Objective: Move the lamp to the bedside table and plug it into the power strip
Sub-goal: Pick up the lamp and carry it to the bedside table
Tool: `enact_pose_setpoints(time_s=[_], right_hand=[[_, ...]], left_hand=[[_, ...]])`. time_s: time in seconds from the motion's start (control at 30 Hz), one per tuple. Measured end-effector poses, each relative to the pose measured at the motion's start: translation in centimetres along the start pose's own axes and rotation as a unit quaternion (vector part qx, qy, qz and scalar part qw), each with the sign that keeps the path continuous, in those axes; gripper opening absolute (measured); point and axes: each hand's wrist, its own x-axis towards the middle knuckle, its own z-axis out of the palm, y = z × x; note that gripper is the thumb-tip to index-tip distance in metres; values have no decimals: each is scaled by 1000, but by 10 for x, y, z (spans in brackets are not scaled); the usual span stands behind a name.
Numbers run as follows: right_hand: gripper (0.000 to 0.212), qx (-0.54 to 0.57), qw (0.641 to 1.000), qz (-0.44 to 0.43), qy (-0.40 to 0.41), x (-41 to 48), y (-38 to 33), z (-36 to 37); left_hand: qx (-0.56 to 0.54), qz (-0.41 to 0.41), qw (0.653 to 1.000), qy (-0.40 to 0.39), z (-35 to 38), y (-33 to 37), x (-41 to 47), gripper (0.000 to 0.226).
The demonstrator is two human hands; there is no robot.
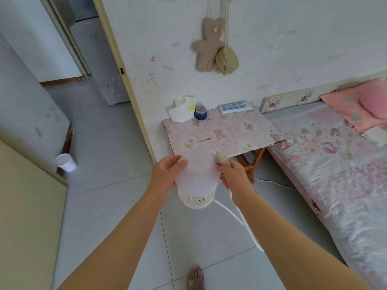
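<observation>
A small lamp (196, 174) with a pale pink ribbed shade and a round white base hangs in the air just before the near edge of the bedside table (219, 130). My left hand (167, 172) grips the shade's left side. My right hand (230, 174) holds the right side, beside a little beige toy figure on the lamp. The lamp's white cord (240, 218) trails down under my right forearm. A white power strip (234, 106) with blue sockets lies at the table's back edge by the wall.
On the table's back left stand a blue bottle (200, 111) and white rolled cloths (182, 109). A bed (335, 164) with a floral sheet runs along the right. A white cup (66, 162) sits by the left wall. A doorway opens behind left.
</observation>
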Motion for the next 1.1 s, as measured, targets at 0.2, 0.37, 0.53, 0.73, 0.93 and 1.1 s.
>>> enact_pose_setpoints(time_s=[0.2,0.37,0.53,0.73,0.93,1.1], right_hand=[[5,21,999,-11,29,78,-37,14],[8,12,999,-15,40,141,-60,14],[7,-3,1000,-26,11,211,-84,10],[6,-24,999,-14,-46,302,-114,1],[5,-75,994,-7,-75,382,-130,1],[4,-100,989,11,-108,430,-135,15]], left_hand=[[15,1,1000,-6,11,36,86,41],[15,-6,1000,-10,30,53,146,40],[-10,-16,1000,15,54,66,206,38],[-20,-11,998,51,87,83,280,24],[-44,-27,995,89,114,87,340,35],[-58,-50,989,124,116,80,380,34]])
